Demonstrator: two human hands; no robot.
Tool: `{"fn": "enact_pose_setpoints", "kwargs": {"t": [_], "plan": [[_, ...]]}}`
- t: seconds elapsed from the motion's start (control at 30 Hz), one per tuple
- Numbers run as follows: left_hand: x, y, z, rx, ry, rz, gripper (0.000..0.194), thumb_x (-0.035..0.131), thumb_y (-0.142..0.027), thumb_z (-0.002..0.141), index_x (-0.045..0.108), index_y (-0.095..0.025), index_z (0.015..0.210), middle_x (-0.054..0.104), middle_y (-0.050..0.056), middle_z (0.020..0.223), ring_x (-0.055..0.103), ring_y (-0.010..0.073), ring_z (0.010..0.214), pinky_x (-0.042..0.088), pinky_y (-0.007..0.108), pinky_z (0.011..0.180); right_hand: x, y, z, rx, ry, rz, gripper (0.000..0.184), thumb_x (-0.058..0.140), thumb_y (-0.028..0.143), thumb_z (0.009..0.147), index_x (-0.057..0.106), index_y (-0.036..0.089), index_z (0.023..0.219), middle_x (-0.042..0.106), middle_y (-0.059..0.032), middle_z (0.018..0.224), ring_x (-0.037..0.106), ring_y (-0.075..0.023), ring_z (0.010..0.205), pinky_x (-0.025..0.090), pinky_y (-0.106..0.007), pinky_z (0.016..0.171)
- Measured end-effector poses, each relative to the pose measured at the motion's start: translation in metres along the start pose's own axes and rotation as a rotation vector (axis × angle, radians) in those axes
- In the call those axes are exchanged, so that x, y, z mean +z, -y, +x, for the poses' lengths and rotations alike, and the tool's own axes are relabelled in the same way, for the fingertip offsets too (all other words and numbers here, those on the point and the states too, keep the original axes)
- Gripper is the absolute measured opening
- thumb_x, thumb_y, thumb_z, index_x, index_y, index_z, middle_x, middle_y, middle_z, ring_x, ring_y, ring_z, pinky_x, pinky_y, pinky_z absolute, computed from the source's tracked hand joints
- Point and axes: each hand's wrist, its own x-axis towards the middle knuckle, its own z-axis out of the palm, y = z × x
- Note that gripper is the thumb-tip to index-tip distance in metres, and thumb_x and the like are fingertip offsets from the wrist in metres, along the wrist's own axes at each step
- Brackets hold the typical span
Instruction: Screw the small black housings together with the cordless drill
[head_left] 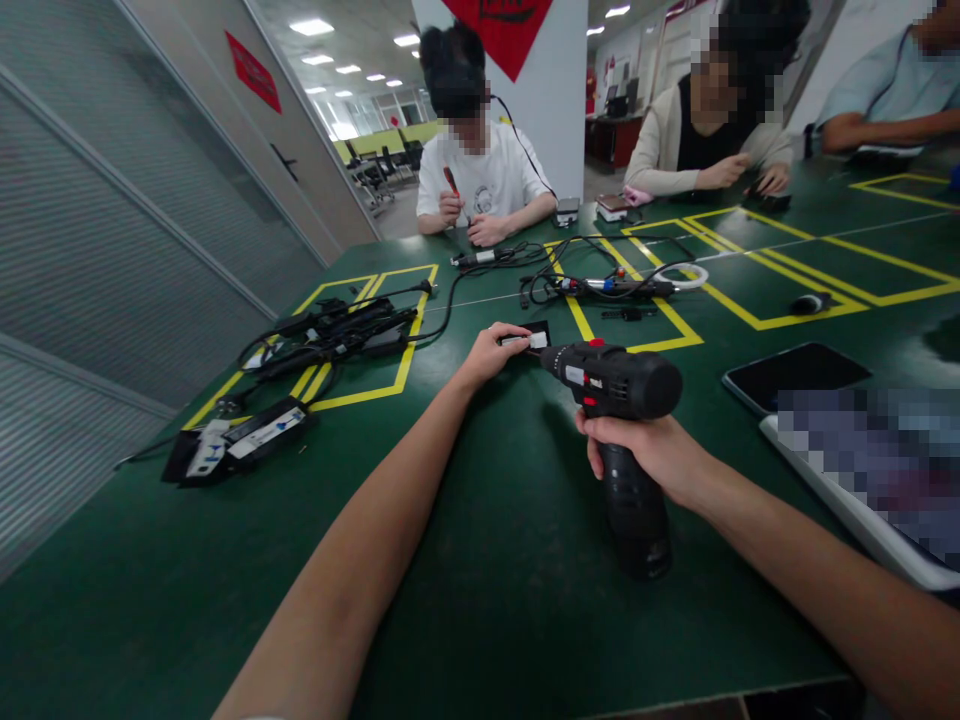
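Note:
My right hand (626, 445) is wrapped round the grip of a black cordless drill (626, 385) with red accents. The drill lies level and its bit end points left, at a small flat black part (538, 330) with a white piece on it. My left hand (495, 352) grips that part from the left, its fingertips against the white piece. The bit's tip meets the part close to my left fingers; whether it sits in a screw is too small to tell.
Black adapters and cables (345, 335) are heaped on the left, beside a black labelled piece (236, 440). Corded tools (600, 288) lie ahead. A dark phone (799, 375) and a white-edged tray (840, 500) are at right. Across the green table, a person (487, 170) holds a red-handled screwdriver; others sit rightward.

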Motion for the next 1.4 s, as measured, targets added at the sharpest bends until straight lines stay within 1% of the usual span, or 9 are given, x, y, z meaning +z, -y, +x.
{"fn": "enact_pose_setpoints", "kwargs": {"t": [0.17, 0.43, 0.73, 1.17, 1.4], "plan": [[-0.0001, 0.0012, 0.0005, -0.011, 0.007, 0.007, 0.033, 0.066, -0.042, 0.078, 0.073, -0.021, 0.103, 0.068, 0.006, 0.110, 0.060, 0.0220, 0.106, 0.045, 0.037, 0.099, -0.0005, -0.0013, 0.0015, -0.015, 0.017, 0.007, 0.013, 0.062, 0.028, 0.078, 0.058, 0.018, 0.085, 0.061, -0.0009, 0.053, 0.054, -0.0143, 0.050, 0.038, -0.027, 0.051], [0.0005, 0.0015, 0.0003, 0.011, -0.005, 0.029, 0.033, 0.066, -0.042, 0.078, 0.073, -0.021, 0.102, 0.069, 0.005, 0.109, 0.060, 0.0214, 0.105, 0.043, 0.037, 0.101, -0.0003, -0.0005, 0.0009, -0.008, 0.007, -0.004, 0.011, 0.061, 0.026, 0.077, 0.057, 0.018, 0.084, 0.061, -0.0009, 0.052, 0.054, -0.0146, 0.050, 0.039, -0.028, 0.052], [0.0004, 0.0007, -0.0005, 0.016, -0.008, 0.044, 0.033, 0.065, -0.043, 0.079, 0.073, -0.022, 0.102, 0.069, 0.005, 0.109, 0.061, 0.0205, 0.104, 0.045, 0.035, 0.100, -0.0008, -0.0012, 0.0017, -0.002, 0.022, 0.002, 0.012, 0.061, 0.027, 0.077, 0.057, 0.019, 0.085, 0.061, -0.0009, 0.052, 0.055, -0.0149, 0.051, 0.040, -0.028, 0.053], [-0.0009, -0.0050, -0.0022, -0.012, 0.008, 0.038, 0.033, 0.064, -0.043, 0.079, 0.072, -0.022, 0.103, 0.068, 0.005, 0.111, 0.060, 0.0228, 0.108, 0.044, 0.038, 0.102, 0.0006, 0.0028, -0.0004, 0.010, 0.011, -0.002, 0.011, 0.061, 0.026, 0.075, 0.057, 0.019, 0.082, 0.060, -0.0006, 0.055, 0.056, -0.0155, 0.052, 0.041, -0.031, 0.056], [-0.0005, -0.0025, -0.0013, -0.012, 0.003, 0.046, 0.033, 0.065, -0.043, 0.078, 0.072, -0.022, 0.103, 0.068, 0.005, 0.109, 0.060, 0.0222, 0.107, 0.044, 0.038, 0.101, -0.0015, -0.0001, 0.0004, 0.004, 0.019, -0.015, 0.010, 0.060, 0.026, 0.077, 0.058, 0.019, 0.084, 0.061, -0.0008, 0.054, 0.055, -0.0152, 0.051, 0.040, -0.030, 0.055]]}}
